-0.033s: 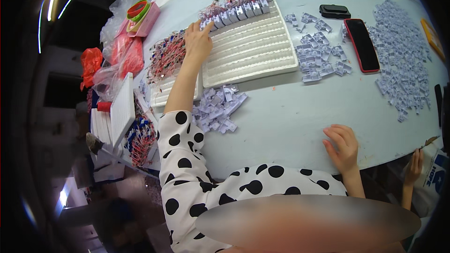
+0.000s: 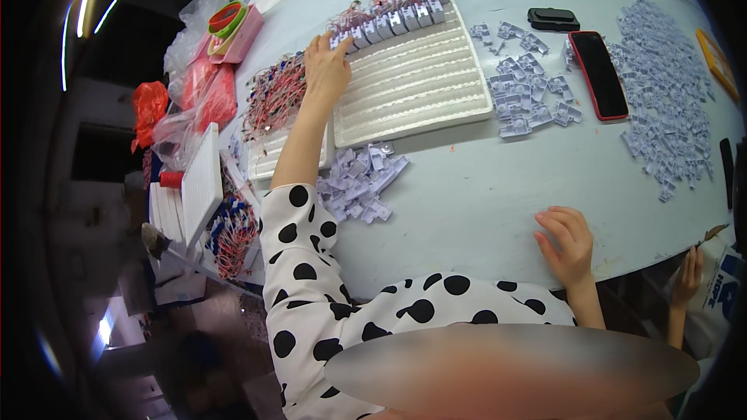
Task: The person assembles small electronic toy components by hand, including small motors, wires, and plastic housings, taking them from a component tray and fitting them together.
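My left hand (image 2: 325,70) reaches far out to the left end of a white ribbed tray (image 2: 420,89). Its fingertips touch the row of small pale plastic parts with red wires (image 2: 393,15) along the tray's far edge; whether they grip one is hidden. My right hand (image 2: 566,245) lies flat on the pale table (image 2: 482,194) near its front edge, fingers apart, holding nothing. A heap of loose pale parts (image 2: 359,180) lies beside my left forearm.
More pale parts lie in a group (image 2: 525,89) and a large spread (image 2: 669,93) at right. A red-cased phone (image 2: 599,74) and a black case (image 2: 552,19) lie between them. Wired parts (image 2: 272,97), red bags (image 2: 206,89) and white trays (image 2: 201,183) crowd the left. Another person's hand (image 2: 689,272) shows at lower right.
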A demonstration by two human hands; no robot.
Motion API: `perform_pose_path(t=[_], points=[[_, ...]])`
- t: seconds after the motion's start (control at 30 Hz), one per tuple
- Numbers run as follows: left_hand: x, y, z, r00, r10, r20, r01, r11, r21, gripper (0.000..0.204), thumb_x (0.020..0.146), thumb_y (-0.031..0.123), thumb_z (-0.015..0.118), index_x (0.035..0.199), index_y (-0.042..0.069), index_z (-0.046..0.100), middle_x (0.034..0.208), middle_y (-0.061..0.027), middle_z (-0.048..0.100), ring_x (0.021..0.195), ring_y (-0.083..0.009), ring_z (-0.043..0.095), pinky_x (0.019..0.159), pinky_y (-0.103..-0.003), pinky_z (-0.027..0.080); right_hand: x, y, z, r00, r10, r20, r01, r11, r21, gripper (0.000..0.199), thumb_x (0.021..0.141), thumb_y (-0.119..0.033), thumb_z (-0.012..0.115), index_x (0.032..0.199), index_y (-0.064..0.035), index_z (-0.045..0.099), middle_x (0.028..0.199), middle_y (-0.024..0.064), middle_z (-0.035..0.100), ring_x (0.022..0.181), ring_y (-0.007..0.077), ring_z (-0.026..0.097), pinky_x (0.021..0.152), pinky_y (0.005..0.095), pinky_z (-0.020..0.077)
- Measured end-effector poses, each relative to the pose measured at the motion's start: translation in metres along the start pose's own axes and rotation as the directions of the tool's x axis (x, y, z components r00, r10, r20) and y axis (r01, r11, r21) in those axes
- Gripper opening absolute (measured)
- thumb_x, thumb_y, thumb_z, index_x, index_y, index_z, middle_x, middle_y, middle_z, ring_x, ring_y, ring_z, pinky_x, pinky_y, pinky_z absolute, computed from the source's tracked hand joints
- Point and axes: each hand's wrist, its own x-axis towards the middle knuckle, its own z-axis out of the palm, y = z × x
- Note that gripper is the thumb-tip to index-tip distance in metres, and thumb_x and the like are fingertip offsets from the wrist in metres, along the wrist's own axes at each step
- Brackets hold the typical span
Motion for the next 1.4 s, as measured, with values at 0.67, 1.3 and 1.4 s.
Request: perform_pose_path(t=[0.67,1.3,1.4], points=[[0.066,0.069,0.003,0.991,0.128,0.03,-0.128,0.992,-0.015,0.056,0.079,0.009,0.068,0.132,0.029,0.064,0.151,-0.0178,0.044,0.142,-0.0415,0.034,0.114,-0.064,0.025,-0.001,0.006,-0.005,0.998,0.056,0.014,-0.056,0.998,0.025,0.036,0.071,-0.01,0.083,0.104,-0.0082,0.07,0.099,0.0065,0.069,0.095,0.0297,0.066,0.077,0.038,0.0559],[0.011,-0.003,-0.182,0.869,-0.237,-0.435,-0.097,0.78,-0.619,0.035,0.09,0.004,0.063,0.123,0.016,0.07,0.121,-0.0116,0.068,0.12,-0.0251,0.061,0.103,-0.041,0.047,0.001,0.001,-0.001,0.996,0.005,0.085,-0.011,0.998,0.07,0.034,0.071,-0.005,0.08,0.103,-0.0049,0.07,0.099,0.0092,0.069,0.095,0.0317,0.065,0.079,0.0392,0.0541],[-0.061,0.011,-0.194,0.852,-0.386,-0.354,0.021,0.7,-0.714,0.021,0.098,-0.004,0.054,0.114,-0.001,0.068,0.108,-0.0094,0.071,0.101,-0.0138,0.066,0.093,-0.028,0.05,-0.003,0.001,-0.005,0.995,0.017,0.093,-0.024,0.997,0.074,0.032,0.072,-0.004,0.078,0.104,-0.0042,0.07,0.098,0.01,0.069,0.094,0.0316,0.065,0.079,0.0386,0.0535]])
